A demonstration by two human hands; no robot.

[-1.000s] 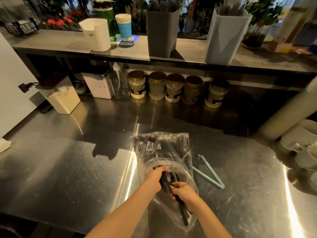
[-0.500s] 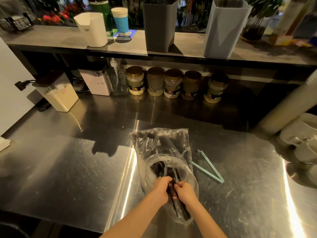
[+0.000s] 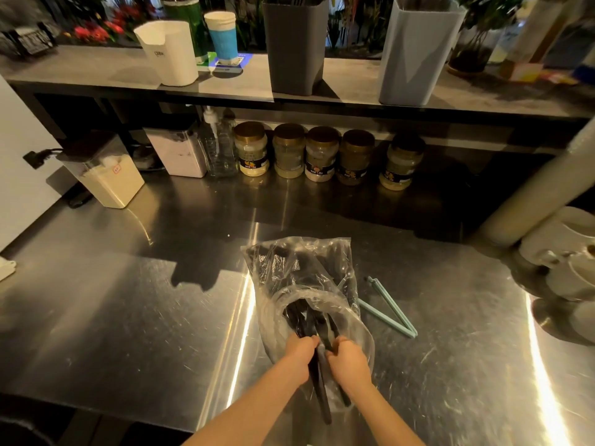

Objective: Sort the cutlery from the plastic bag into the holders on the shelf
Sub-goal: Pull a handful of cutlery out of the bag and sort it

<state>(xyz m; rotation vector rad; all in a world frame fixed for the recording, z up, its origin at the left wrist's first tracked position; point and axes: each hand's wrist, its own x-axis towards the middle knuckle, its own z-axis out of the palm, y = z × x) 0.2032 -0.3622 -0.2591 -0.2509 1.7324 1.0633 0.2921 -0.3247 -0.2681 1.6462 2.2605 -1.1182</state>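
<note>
Black cutlery [image 3: 323, 403] sits gripped in my left hand [image 3: 299, 352] and right hand [image 3: 349, 360] at the bag [image 3: 299, 268] mouth, probably to separate kinds.

a scratched stainless steel counter [image 3: 128, 317] fills the foreground, streaked with bright warm reflections. a grey shelf [image 3: 96, 72] runs above its back edge, with deep shadow beneath. a white wall panel [image 3: 19, 175] stands at the left, and red flowers [image 3: 93, 30] and foliage sit behind the shelf.

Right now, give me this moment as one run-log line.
left hand: grips cutlery | right hand: grips cutlery | bag: on counter, mouth toward person | dark holder, pale holder: on shelf
</note>
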